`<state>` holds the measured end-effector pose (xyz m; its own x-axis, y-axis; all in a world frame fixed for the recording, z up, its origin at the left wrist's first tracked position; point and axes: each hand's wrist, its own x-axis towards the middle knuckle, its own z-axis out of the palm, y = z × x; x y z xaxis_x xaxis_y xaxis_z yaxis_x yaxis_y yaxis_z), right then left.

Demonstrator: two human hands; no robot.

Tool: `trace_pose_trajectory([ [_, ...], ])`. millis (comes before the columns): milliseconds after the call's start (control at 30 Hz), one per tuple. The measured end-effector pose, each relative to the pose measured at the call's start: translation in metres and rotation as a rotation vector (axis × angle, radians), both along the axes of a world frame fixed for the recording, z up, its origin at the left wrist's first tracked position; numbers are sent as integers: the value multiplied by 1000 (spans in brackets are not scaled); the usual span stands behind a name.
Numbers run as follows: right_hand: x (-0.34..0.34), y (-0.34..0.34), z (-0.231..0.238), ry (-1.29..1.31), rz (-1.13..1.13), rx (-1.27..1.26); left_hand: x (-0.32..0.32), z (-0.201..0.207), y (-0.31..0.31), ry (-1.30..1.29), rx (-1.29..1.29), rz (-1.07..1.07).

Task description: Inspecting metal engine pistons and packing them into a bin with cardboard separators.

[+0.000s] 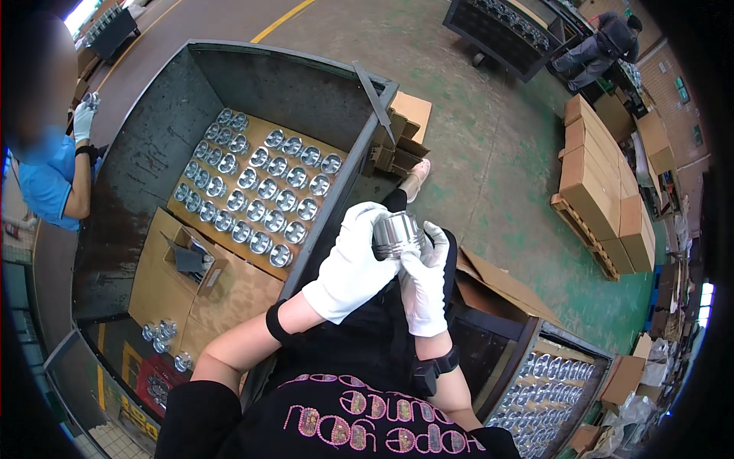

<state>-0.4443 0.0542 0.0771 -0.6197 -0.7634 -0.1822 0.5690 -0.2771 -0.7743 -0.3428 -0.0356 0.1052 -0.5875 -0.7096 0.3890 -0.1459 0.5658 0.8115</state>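
A shiny metal piston (pixel 397 231) with ring grooves round its side is held up in front of my body. My left hand (pixel 353 264), in a white glove, wraps its left side. The gloved fingers of my right hand (pixel 425 284) close on its right side and lower edge. Just left of my hands stands a dark metal bin (pixel 290 63) with a cardboard-lined bed, where many similar pistons (pixel 267 188) stand in rows.
A small open cardboard box (pixel 215 274) and several loose pistons (pixel 160 335) sit at the bin's near end. Another tray of pistons (pixel 544 394) is at lower right. Stacked cartons (pixel 600 180) stand on a pallet. A co-worker (pixel 53 180) is at left, another person (pixel 608 46) far right.
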Motion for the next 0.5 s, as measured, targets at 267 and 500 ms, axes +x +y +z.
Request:
trace_pose_trajectory([
  [267, 4, -3, -2, -394, 189, -105, 2, -1, 2, -14, 152, 5],
  [500, -4, -6, 10, -654, 292, -154, 4, 1, -5, 42, 13, -10],
])
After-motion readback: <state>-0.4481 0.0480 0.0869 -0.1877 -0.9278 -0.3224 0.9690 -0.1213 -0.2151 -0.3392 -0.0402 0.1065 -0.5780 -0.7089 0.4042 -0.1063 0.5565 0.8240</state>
